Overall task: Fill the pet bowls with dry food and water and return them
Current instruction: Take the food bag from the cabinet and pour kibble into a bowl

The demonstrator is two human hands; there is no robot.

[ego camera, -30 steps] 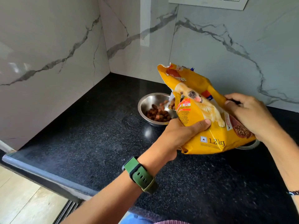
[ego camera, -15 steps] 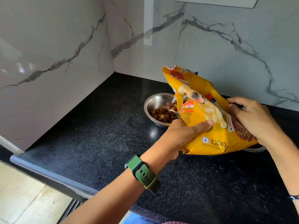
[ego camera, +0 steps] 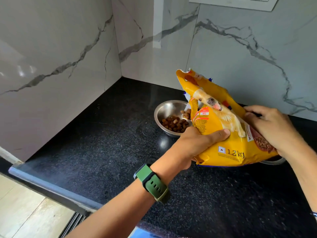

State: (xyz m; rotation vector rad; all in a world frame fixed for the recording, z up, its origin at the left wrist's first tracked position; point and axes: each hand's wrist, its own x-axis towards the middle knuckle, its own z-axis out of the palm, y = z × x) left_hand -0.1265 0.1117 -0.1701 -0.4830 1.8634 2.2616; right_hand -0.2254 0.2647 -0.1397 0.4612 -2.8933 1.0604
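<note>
**Dry food pouring from a yellow bag into a steel bowl**

Head view: a person tilts a yellow pet-food bag (ego camera: 221, 127) over a steel bowl (ego camera: 169, 115) that stands on a black speckled table (ego camera: 96, 138), near the corner of the walls. The left hand (ego camera: 197, 143) holds the bag from its near side, thumb pressed flat across the front and fingers curled under it. The right hand (ego camera: 272, 129) clenches the bag's far, lower end, fingers wrapped over the crumpled packaging. Brown kibble (ego camera: 175, 124) covers part of the bowl's bottom, and a few pieces are falling from the bag's mouth at the bowl's right rim. A second steel bowl (ego camera: 272, 161) shows only as a sliver of rim beneath the bag; whether it holds anything cannot be seen.

Likely risks: the bag's mouth sits right at the bowl's edge, so a steeper tilt could send kibble over the rim onto the table. The torn, floppy top could fold and release food in a sudden rush.

The table is glossy dark stone. White marble-patterned walls (ego camera: 60, 57) meet behind it; pale floor tiles (ego camera: 22, 215) show at lower left. A green watch (ego camera: 152, 182) sits on the left wrist.
</note>
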